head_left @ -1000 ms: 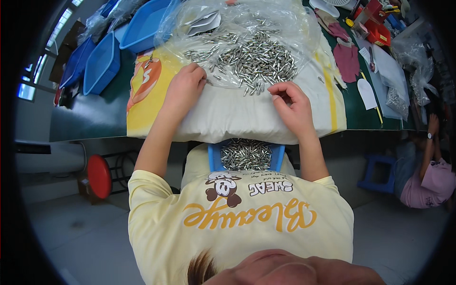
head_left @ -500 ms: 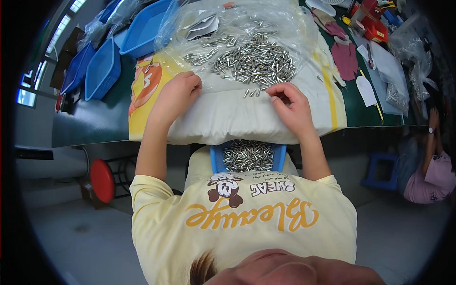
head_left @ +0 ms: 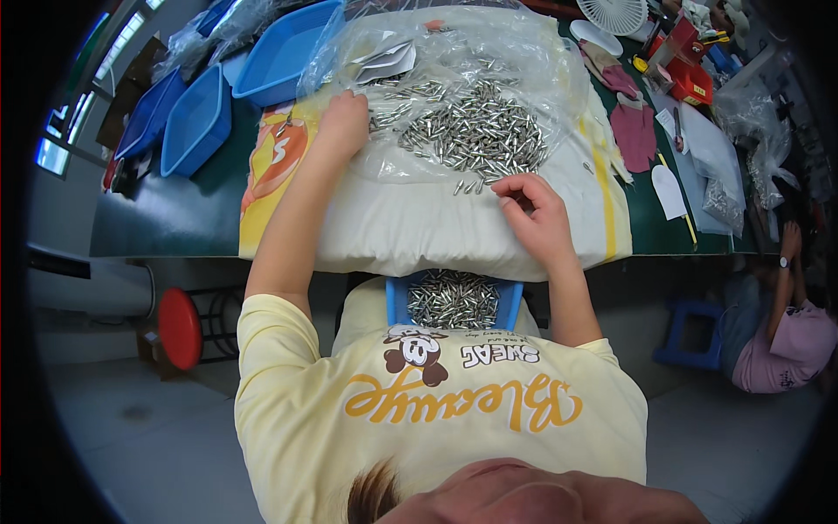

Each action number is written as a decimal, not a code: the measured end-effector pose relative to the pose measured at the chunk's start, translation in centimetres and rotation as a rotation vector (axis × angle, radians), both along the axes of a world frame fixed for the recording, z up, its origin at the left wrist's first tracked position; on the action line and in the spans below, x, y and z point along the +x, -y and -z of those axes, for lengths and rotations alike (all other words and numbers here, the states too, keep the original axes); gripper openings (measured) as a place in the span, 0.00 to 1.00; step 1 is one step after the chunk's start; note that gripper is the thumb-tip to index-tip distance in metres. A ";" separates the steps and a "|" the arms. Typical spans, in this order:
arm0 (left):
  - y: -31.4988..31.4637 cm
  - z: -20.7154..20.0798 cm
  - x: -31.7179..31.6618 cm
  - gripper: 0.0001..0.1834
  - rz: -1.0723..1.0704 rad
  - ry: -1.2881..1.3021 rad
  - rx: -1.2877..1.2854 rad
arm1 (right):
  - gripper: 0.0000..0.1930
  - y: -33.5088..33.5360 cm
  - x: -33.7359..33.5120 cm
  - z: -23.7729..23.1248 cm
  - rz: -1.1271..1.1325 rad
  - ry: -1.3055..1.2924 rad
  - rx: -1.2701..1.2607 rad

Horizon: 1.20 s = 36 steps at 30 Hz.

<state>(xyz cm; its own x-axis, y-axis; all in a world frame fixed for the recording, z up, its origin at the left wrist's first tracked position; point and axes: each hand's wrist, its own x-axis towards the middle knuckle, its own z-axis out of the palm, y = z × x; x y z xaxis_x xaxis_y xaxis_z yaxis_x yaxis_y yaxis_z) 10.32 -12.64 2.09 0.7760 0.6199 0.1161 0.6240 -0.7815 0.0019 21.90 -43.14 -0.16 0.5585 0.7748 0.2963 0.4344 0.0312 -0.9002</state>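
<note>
A heap of small pointed silver metal pins (head_left: pixel 480 127) lies on a clear plastic bag (head_left: pixel 384 166) over a pale cloth (head_left: pixel 393 218). My left hand (head_left: pixel 346 122) is at the heap's left side, by a smaller group of pins, its fingers curled in; whether they hold anything is hidden. At the heap's near edge is my right hand (head_left: pixel 534 210), thumb and forefinger bent together in a pinch. What is between those fingertips is too small to tell. A few loose pins (head_left: pixel 469 187) lie just left of them. In my lap, a blue basket (head_left: pixel 397 306) holds many more pins.
Blue plastic baskets (head_left: pixel 196 122) stand at the far left. On the right are pink gloves (head_left: pixel 633 131), a white paper tag (head_left: pixel 669 190), a red bin (head_left: pixel 690 80) and bagged parts (head_left: pixel 723 201). A red stool (head_left: pixel 180 328) is below left; another person (head_left: pixel 781 341) sits at the right.
My left hand has moved forward and slightly left, from the cloth's middle to the left group of pins. My right hand stays by the loose pins. The view has shifted slightly.
</note>
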 end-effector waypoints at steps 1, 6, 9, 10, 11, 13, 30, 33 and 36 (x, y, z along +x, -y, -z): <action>-0.2 0.1 0.0 0.15 0.033 -0.006 0.018 | 0.09 0.0 -0.1 -0.1 -0.008 -0.007 -0.009; -0.3 -0.6 0.3 0.14 0.093 -0.039 -0.060 | 0.09 0.0 -0.1 -0.3 -0.020 -0.002 -0.014; -0.7 -0.9 0.7 0.19 0.206 0.047 -0.300 | 0.09 0.0 -0.2 -0.5 -0.034 0.012 -0.020; -0.7 -0.9 1.1 0.21 0.203 0.073 -0.430 | 0.09 0.0 -0.2 -0.5 -0.034 0.008 -0.020; -0.5 -0.9 1.4 0.23 0.200 0.099 -0.560 | 0.09 -0.1 -0.2 -0.5 -0.033 0.005 -0.020; 0.4 -1.0 2.2 0.24 0.195 0.161 -0.618 | 0.09 -0.1 -0.1 -0.4 -0.030 0.020 -0.017; 3.8 -0.7 5.0 0.24 0.282 0.637 -0.823 | 0.09 0.0 -0.2 -0.3 -0.029 0.025 0.002; 1.7 -0.4 4.8 0.23 0.103 0.461 -0.514 | 0.09 0.0 -0.1 -0.3 -0.029 0.032 -0.004; 1.5 1.3 5.0 0.24 0.096 0.302 -0.277 | 0.09 0.0 0.0 -0.4 -0.031 0.052 -0.020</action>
